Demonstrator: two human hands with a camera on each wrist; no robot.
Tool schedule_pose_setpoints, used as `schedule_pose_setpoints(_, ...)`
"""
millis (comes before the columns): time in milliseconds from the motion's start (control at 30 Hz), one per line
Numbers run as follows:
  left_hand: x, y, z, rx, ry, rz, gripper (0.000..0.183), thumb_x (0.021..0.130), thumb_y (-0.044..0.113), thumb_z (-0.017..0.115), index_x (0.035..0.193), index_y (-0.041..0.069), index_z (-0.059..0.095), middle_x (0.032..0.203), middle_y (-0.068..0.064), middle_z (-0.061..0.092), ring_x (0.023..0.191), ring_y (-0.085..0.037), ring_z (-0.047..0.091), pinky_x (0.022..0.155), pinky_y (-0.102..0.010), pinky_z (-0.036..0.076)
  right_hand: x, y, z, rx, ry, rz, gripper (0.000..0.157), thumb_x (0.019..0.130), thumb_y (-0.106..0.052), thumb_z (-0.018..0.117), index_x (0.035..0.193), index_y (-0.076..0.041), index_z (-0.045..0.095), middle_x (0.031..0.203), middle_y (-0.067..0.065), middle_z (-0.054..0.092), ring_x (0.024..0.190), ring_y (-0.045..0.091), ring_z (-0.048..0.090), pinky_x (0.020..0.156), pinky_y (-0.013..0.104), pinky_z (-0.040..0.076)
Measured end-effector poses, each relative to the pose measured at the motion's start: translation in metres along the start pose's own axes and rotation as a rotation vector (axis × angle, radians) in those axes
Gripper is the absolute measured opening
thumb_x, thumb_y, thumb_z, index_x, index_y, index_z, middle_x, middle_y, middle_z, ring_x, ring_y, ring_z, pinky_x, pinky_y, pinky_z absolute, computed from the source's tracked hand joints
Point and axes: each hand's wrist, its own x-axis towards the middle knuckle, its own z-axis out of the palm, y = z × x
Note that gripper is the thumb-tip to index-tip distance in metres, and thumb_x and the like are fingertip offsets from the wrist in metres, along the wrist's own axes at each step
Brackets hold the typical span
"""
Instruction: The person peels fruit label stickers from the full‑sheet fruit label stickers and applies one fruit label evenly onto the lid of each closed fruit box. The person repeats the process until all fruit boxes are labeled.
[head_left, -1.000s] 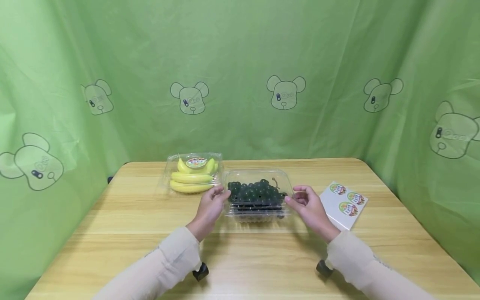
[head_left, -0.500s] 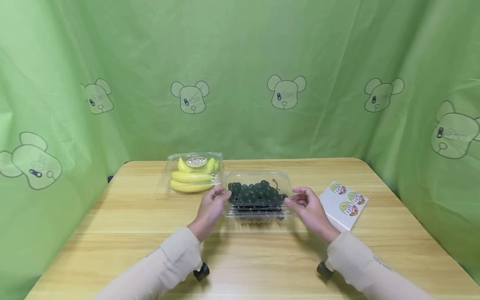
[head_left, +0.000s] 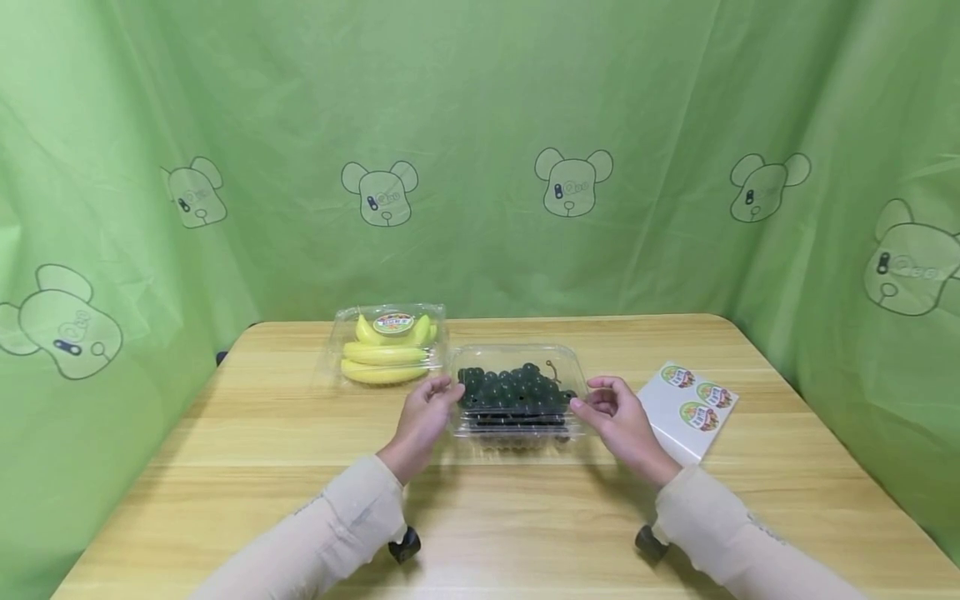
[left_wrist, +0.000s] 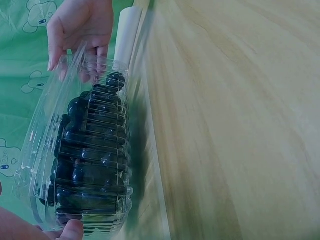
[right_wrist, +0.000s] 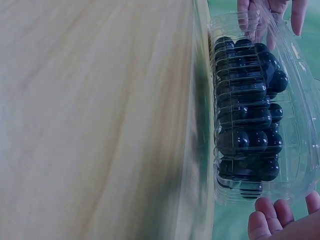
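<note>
A clear plastic clamshell box (head_left: 517,357) with dark grapes (head_left: 513,387) inside is in front of me, its lid down. My left hand (head_left: 422,417) grips its left end and my right hand (head_left: 621,421) its right end, thumbs toward the front. In the left wrist view, the ribbed wall of the box (left_wrist: 92,135) shows the grapes pressed close behind it. From the right wrist view, the right fingertips (right_wrist: 270,215) lie along the near end of the box. Whether the box touches the table or is slightly raised, I cannot tell.
At the back left stands another clear box of bananas (head_left: 384,354) with a round label (head_left: 393,323) on its lid. A white sheet (head_left: 667,408) with 3 round stickers (head_left: 699,416) lies right of my right hand. Green curtains (head_left: 480,250) surround the wooden table (head_left: 517,533).
The grape box has shifted very slightly toward me, with both hands keeping their grip. Nothing else has visibly moved.
</note>
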Motion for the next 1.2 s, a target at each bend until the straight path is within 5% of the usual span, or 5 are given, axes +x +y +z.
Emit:
schedule_pose_setpoints(600, 0.000, -0.004, 0.000, 0.020, -0.009, -0.025, 0.053, 0.095, 0.028, 0.060, 0.139, 0.002, 0.045, 0.135, -0.015, 0.051, 0.118, -0.032, 0.053, 0.103, -0.050, 0.041, -0.002, 0.005, 0.001, -0.012, -0.009, 0.008, 0.057, 0.091, -0.023, 0.069, 0.131, 0.006, 0.040, 0.118, 0.023, 0.050, 0.109, 0.032, 0.051, 0.093, 0.030, 0.044)
schedule_pose_setpoints(900, 0.000, -0.009, 0.001, 0.030, -0.008, -0.019, 0.053, 0.096, 0.028, 0.059, 0.139, 0.001, 0.045, 0.137, -0.017, 0.050, 0.119, -0.033, 0.052, 0.103, -0.051, 0.041, -0.001, 0.008, 0.001, 0.000, -0.006, 0.011, 0.058, 0.091, -0.023, 0.069, 0.132, 0.006, 0.039, 0.122, 0.026, 0.048, 0.114, 0.036, 0.049, 0.102, 0.046, 0.040)
schedule_pose_setpoints(1200, 0.000, -0.010, 0.001, 0.026, -0.009, -0.021, 0.054, 0.095, 0.029, 0.060, 0.139, 0.002, 0.045, 0.137, -0.016, 0.050, 0.118, -0.032, 0.052, 0.101, -0.050, 0.043, -0.002, 0.011, 0.002, 0.007, -0.016, 0.029, 0.058, 0.091, -0.022, 0.069, 0.132, 0.005, 0.038, 0.122, 0.024, 0.048, 0.114, 0.035, 0.049, 0.102, 0.043, 0.041)
